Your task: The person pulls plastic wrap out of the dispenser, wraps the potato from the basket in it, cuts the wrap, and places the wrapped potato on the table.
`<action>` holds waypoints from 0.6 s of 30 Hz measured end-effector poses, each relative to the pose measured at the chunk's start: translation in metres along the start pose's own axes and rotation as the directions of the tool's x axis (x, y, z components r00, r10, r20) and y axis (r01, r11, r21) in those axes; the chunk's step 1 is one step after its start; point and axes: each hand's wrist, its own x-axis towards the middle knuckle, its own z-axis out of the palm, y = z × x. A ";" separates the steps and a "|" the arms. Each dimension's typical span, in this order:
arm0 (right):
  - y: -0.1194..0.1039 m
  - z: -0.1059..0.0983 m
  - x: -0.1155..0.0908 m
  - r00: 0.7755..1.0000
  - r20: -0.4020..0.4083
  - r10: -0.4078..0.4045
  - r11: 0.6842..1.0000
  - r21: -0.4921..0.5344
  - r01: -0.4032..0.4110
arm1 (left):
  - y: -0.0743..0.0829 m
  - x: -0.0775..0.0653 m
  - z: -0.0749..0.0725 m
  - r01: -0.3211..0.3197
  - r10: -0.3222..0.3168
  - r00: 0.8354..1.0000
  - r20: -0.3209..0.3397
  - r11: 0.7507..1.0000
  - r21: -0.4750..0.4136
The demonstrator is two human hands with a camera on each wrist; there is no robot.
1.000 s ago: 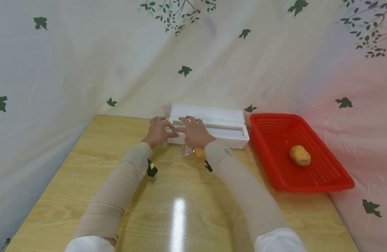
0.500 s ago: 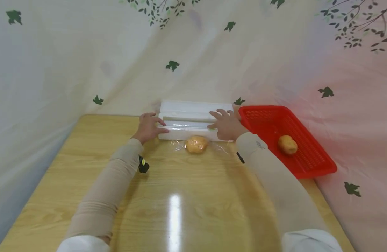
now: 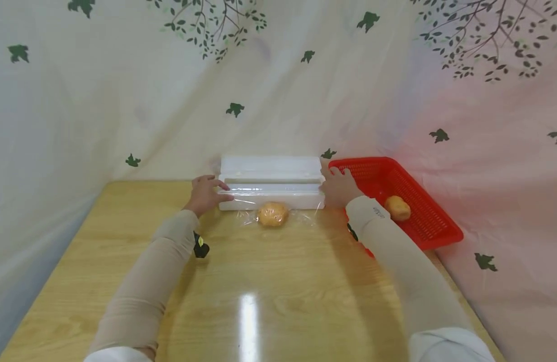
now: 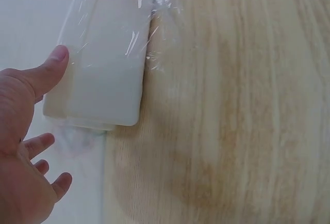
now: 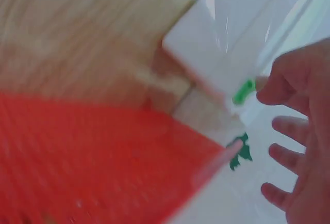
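Observation:
A long white cling film dispenser (image 3: 296,201) stands at the back of the table with its lid (image 3: 269,165) raised. Clear film crosses its front and runs to a potato (image 3: 272,215) wrapped in film, lying just before it. My left hand (image 3: 205,195) is at the dispenser's left end. In the left wrist view its thumb (image 4: 58,59) touches the film-covered edge, other fingers loosely spread. My right hand (image 3: 341,188) is at the right end, its thumb tip against a small green slide cutter (image 5: 243,92); its other fingers are loosely bent.
A red plastic basket (image 3: 434,221) stands at the right, close beside my right hand and forearm. Another potato (image 3: 398,208) lies in it. A patterned white cloth (image 3: 183,100) hangs behind the table's back edge.
My right hand has moved from the dispenser's left end, beside my left hand, rightward along it to the right end. The left hand stays at the left end. The head view has shifted.

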 end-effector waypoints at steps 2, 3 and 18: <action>-0.006 0.005 0.003 0.999 -0.048 -0.011 0.999 0.036 0.013 | 0.002 -0.001 0.002 -0.019 0.020 1.000 -0.020 0.999 0.026; -0.009 0.008 0.003 0.996 -0.086 -0.018 0.998 0.051 0.022 | 0.004 -0.002 0.003 -0.039 0.041 0.999 -0.034 0.998 0.049; -0.031 0.048 0.010 0.911 -0.409 -0.053 0.958 0.237 0.163 | 0.021 -0.028 0.013 -0.204 0.215 0.968 -0.133 0.975 0.090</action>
